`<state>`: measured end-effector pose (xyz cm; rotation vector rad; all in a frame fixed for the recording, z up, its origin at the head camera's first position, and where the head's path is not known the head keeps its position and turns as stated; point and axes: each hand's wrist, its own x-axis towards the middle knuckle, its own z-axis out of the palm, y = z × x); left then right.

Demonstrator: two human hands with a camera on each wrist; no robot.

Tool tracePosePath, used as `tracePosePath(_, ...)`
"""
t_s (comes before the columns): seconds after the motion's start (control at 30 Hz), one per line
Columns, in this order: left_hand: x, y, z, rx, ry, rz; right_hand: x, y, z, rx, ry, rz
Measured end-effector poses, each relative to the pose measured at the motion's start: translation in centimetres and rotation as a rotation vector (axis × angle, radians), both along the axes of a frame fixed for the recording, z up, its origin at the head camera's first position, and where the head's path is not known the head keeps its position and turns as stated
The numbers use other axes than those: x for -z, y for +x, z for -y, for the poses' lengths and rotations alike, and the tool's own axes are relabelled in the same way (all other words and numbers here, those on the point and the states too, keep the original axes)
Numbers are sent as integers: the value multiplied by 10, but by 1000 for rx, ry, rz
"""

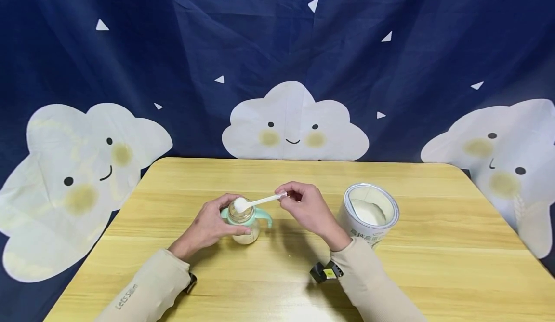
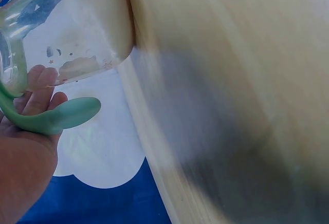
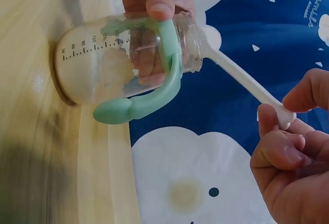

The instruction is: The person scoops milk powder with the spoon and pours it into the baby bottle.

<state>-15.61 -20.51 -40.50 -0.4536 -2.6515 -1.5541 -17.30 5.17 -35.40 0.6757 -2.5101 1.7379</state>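
Observation:
A clear baby bottle (image 1: 252,235) with mint-green handles (image 3: 167,88) stands on the table, uncapped, milky contents in its lower part. My left hand (image 1: 207,225) grips it around the neck, thumb on the near side, fingers behind. A white long-handled scoop (image 1: 265,199), heaped with white powder (image 1: 240,204), is over the bottle's mouth. My right hand (image 1: 309,210) pinches the end of its handle between thumb and fingers. In the right wrist view the scoop (image 3: 244,77) reaches the bottle's rim, its bowl hidden. The left wrist view shows the bottle (image 2: 77,34) with fingers behind it.
An open milk powder can (image 1: 350,223) stands right of my right hand, with white powder (image 1: 367,212) inside. The wooden table (image 1: 433,225) extends back to a dark blue curtain (image 1: 277,37) printed with clouds. A dark device (image 1: 323,272) is strapped at the right wrist.

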Motion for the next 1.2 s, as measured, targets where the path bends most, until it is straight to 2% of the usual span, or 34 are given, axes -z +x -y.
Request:
tracePosePath(0.43,0,0,0,-1,3,-8,3,0,-2,19,59,28)
tracePosePath(0.67,-1,0,0,-5,-5,-4,-2,1,-3,27,13,44)
tracePosePath(0.8,-1,0,1,-6,-5,6,-3,-1,-5,33,-23,110)
tracePosePath(1.03,0,0,0,-6,-11,7,-6,-3,-8,21,-144,274)
tracePosePath(1.2,0,0,0,-7,-17,7,-8,-3,-9,21,-210,317)
